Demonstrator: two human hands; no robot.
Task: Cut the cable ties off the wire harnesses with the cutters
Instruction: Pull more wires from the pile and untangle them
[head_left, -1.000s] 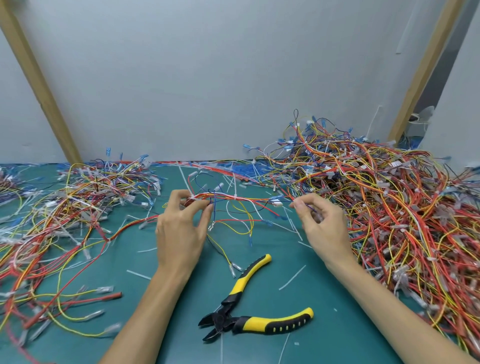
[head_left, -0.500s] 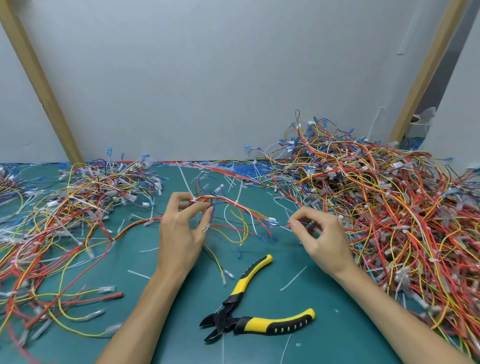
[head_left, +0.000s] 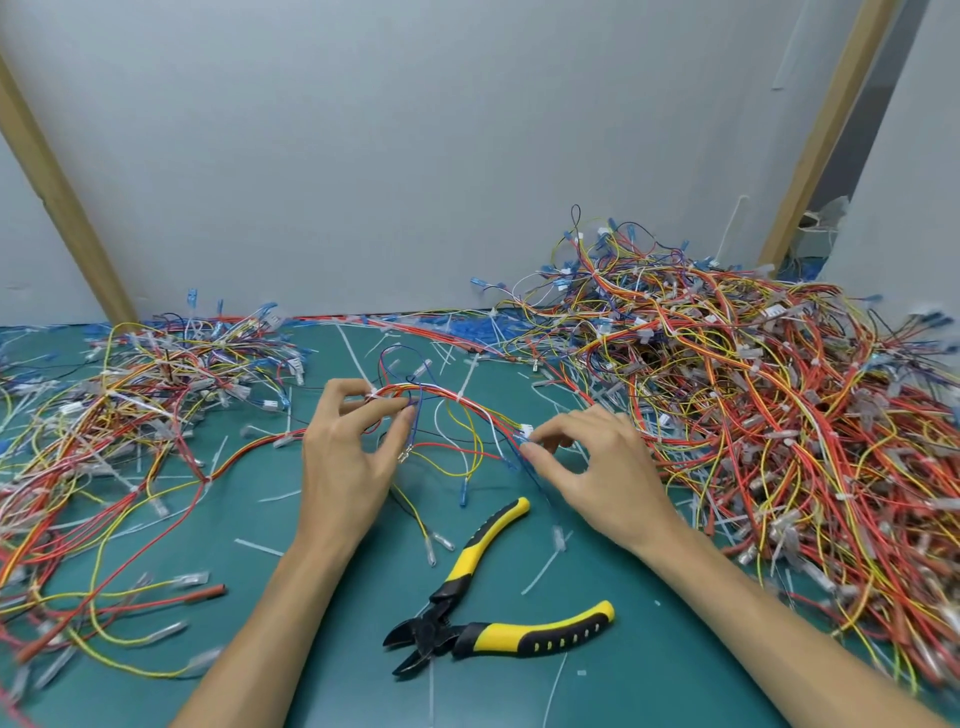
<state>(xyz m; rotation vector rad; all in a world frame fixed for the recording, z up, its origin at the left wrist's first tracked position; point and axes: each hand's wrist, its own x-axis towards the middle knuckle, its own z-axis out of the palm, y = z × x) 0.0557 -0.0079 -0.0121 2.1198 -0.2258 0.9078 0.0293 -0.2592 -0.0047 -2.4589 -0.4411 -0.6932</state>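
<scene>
Teal counter (head_left: 332, 649), mat-covered, with one wire harness (head_left: 470, 408) lifted off it between your hands.

- Left hand (head_left: 348, 467): thumb and fingertips pinch the bundled end of the harness.
- Right hand (head_left: 602, 483): fingertips pinch the other end, at a small white connector (head_left: 527, 430).
- A white cable tie (head_left: 460, 396) is around the bundle between your hands, uncut.
- Cutters (head_left: 441, 621) lie on the counter in front of you, blades parted, touched by neither hand.

Risks, as I judge them:
- To pick up the cutters, your right hand must let go. That end would then sag, and its loose leads (head_left: 462, 467) could hook the upper yellow handle just below them.
- The tie looks snug on the wires. A blade pushed in flat could nick the insulation, so bring the tip in under the tie's tail.
- A dropped harness could slide into either pile and be hard to find again.

Room:
- The big tangled pile (head_left: 753, 415) begins just past your right wrist.
- The flatter pile (head_left: 130, 415) lies on the left, with strands reaching toward your left forearm.
- The wall (head_left: 415, 156) closes the far side.
- Open counter is the middle strip toward you, dotted with tie offcuts (head_left: 540, 571). Work there.
</scene>
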